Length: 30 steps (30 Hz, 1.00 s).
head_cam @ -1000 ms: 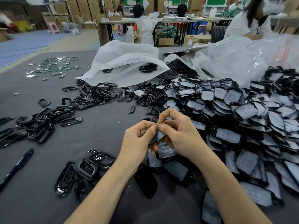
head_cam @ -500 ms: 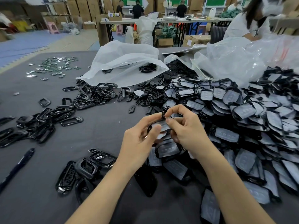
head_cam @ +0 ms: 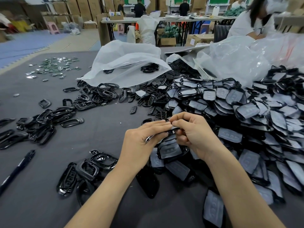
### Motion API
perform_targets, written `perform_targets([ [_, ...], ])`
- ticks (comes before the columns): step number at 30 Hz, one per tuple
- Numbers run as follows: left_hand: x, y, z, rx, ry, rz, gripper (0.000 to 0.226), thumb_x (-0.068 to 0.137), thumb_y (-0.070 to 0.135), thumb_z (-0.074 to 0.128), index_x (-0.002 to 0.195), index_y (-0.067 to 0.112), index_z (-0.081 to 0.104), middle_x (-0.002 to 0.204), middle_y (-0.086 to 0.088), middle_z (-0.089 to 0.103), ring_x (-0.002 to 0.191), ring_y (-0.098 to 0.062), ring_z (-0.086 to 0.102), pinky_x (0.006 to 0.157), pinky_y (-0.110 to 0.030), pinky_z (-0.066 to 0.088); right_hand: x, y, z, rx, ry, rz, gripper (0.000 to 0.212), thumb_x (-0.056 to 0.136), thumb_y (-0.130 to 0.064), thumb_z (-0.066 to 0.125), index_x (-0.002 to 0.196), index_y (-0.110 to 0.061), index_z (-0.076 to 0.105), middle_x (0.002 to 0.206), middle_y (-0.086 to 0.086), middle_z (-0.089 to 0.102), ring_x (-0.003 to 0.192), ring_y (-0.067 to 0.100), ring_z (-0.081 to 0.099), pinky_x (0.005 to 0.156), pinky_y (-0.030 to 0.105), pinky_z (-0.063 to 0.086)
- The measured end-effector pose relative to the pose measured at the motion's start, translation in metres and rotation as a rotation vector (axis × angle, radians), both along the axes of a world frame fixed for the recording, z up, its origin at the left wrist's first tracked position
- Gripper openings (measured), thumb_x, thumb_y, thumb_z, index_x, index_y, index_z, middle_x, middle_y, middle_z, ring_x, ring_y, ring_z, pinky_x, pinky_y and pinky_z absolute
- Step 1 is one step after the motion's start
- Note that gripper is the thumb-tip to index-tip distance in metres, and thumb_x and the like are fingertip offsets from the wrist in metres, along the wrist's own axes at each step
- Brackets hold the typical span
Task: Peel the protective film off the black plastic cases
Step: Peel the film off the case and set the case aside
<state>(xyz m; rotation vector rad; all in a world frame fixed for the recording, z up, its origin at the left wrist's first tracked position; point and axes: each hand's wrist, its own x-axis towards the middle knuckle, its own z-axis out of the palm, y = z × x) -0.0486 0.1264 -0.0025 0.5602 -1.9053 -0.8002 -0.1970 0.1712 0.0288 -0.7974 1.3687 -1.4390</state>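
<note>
Black plastic case (head_cam: 171,131) is held between my hands over the table's (head_cam: 102,132) near middle. My left hand (head_cam: 144,142) grips its length and my right hand (head_cam: 194,137) pinches its far end. It looks light, stiff and slick, so I'd catch the film at a corner. My fingers hide the film's edge. Beyond, filmed cases (head_cam: 246,112) heap toward the right edge.

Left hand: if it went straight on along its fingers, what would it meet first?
The right hand: the left hand points right, fingertips almost at the right fingertips over the black case both hold. Depth looks matched, but one view.
</note>
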Motion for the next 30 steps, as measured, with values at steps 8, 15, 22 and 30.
perform_targets([
  [8, 0.0, -0.001, 0.009, 0.771, 0.388, -0.092, 0.017, 0.078, 0.012, 0.068, 0.082, 0.023, 0.08, 0.085, -0.002, 0.076, 0.078, -0.01, 0.07, 0.072, -0.018, 0.056, 0.001, 0.005, 0.005, -0.152, -0.026, 0.144, 0.018, 0.078, -0.028, 0.067, 0.08, -0.01, 0.064, 0.055, 0.002, 0.054, 0.043, 0.012, 0.048, 0.041, 0.018, 0.038],
  [15, 0.002, 0.0, 0.014, 0.99, 0.415, -0.187, 0.017, 0.072, 0.016, 0.065, 0.08, 0.012, 0.08, 0.09, -0.021, 0.07, 0.082, -0.022, 0.07, 0.066, -0.019, 0.056, 0.001, 0.006, 0.005, -0.169, 0.054, 0.113, 0.013, 0.071, -0.031, 0.069, 0.071, -0.019, 0.075, 0.054, -0.002, 0.04, 0.048, 0.011, 0.034, 0.048, 0.019, 0.027],
  [22, 0.005, 0.002, 0.018, 0.998, 0.38, -0.29, 0.02, 0.073, 0.017, 0.063, 0.083, 0.013, 0.08, 0.073, -0.008, 0.071, 0.058, -0.006, 0.065, 0.06, -0.017, 0.055, 0.0, 0.005, 0.005, -0.226, -0.072, 0.16, 0.011, 0.073, -0.024, 0.065, 0.066, -0.016, 0.069, 0.063, -0.006, 0.056, 0.056, 0.006, 0.044, 0.055, 0.016, 0.04],
  [30, 0.003, 0.0, 0.015, 1.083, 0.452, -0.275, 0.019, 0.073, 0.015, 0.063, 0.08, 0.012, 0.08, 0.076, -0.006, 0.073, 0.053, -0.005, 0.063, 0.059, -0.016, 0.055, -0.001, 0.002, 0.002, -0.114, -0.213, 0.059, 0.013, 0.064, -0.018, 0.072, 0.067, -0.005, 0.071, 0.057, 0.001, 0.059, 0.05, 0.004, 0.054, 0.048, 0.013, 0.048],
])
